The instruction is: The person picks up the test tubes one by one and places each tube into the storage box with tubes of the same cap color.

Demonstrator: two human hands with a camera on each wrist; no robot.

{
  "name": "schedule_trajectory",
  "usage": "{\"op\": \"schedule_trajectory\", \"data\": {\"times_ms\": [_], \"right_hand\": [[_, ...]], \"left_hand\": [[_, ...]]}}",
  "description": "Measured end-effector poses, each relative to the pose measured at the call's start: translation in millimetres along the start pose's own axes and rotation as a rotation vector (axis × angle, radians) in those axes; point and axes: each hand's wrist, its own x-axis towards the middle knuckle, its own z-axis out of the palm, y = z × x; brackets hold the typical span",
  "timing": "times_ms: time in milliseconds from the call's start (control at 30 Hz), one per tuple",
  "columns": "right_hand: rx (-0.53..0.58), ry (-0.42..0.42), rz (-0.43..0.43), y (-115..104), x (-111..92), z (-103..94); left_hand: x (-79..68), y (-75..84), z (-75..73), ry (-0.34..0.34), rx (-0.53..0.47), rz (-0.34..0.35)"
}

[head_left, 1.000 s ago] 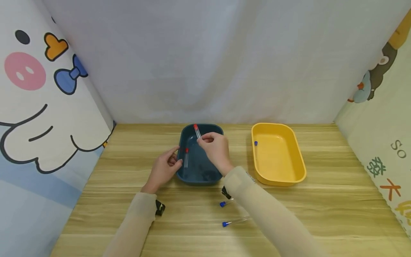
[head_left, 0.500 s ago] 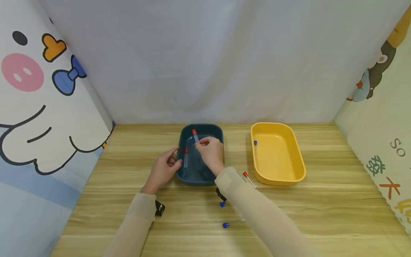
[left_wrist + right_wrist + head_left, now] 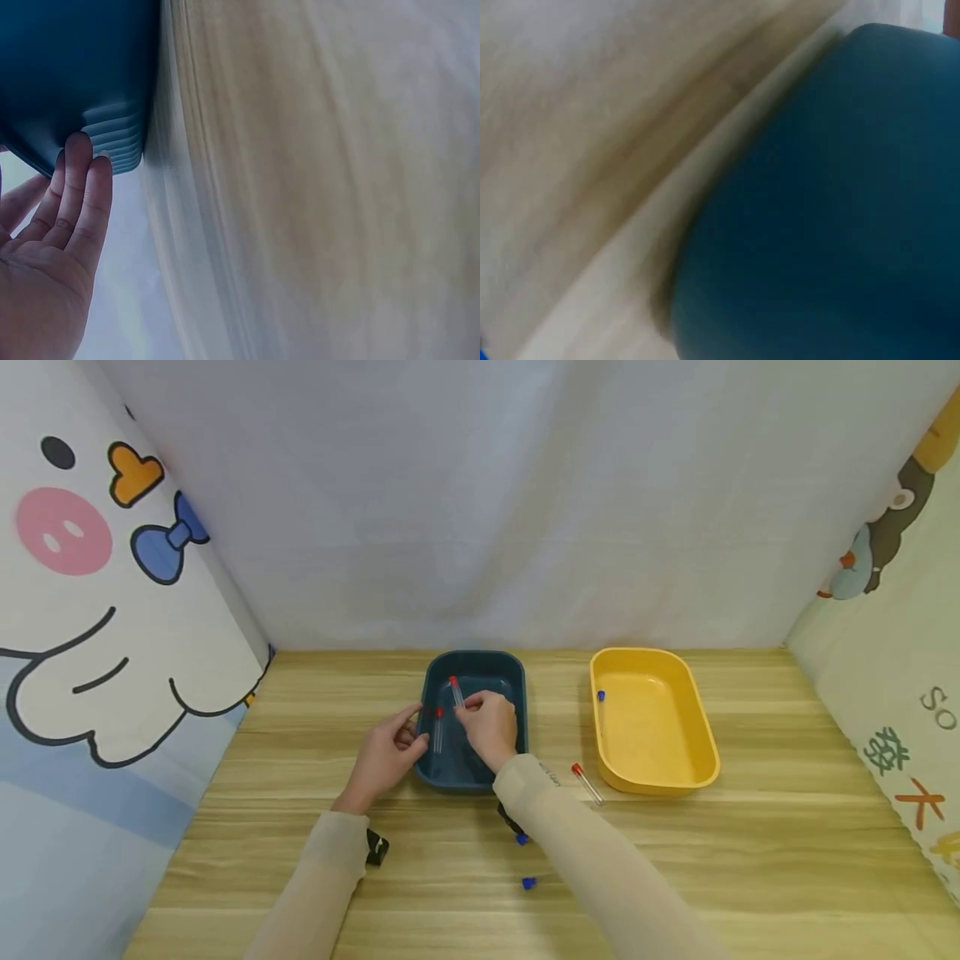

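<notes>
In the head view, my right hand pinches a clear red-capped test tube over the inside of the dark teal tray, cap pointing up and away. Inside that tray, on its left, lies another red-capped test tube. My left hand touches the tray's left side, thumb and index finger at the rim. From the left wrist view, several nearly straight fingers rest against the outer wall of the tray. The right wrist view is mostly filled by the tray's side.
A yellow tray stands to the right, holding a blue-capped tube. Another red-capped tube lies between the trays. Nearer me, two blue caps show beside the right sleeve, which hides their tubes. A curtain backs the table.
My right hand has lowered into the teal tray with the red-capped test tube. Its sleeve has shifted left, uncovering the red-capped tube between the trays. The left hand stays at the rim.
</notes>
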Motion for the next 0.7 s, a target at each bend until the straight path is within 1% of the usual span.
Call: {"op": "schedule_trajectory", "data": {"times_ms": [133, 267, 400, 567, 700], "right_hand": [[-0.008, -0.001, 0.022, 5.3, 0.1, 4.1], [-0.015, -0.001, 0.010, 11.2, 0.8, 8.8], [-0.045, -0.007, -0.003, 16.2, 2.3, 13.0], [-0.077, -0.029, -0.024, 17.4, 5.5, 17.4], [-0.099, -0.047, -0.010, 16.5, 5.7, 19.9]], "left_hand": [[0.5, -0.6, 1.2, -0.003, -0.005, -0.004], [-0.1, -1.2, 1.1, -0.001, -0.003, -0.011], [-0.7, -1.5, 1.2, -0.002, 0.001, -0.006], [-0.5, -1.2, 0.7, 0.001, 0.005, -0.009], [0.0, 0.2, -0.2, 0.000, 0.007, -0.013]]}}
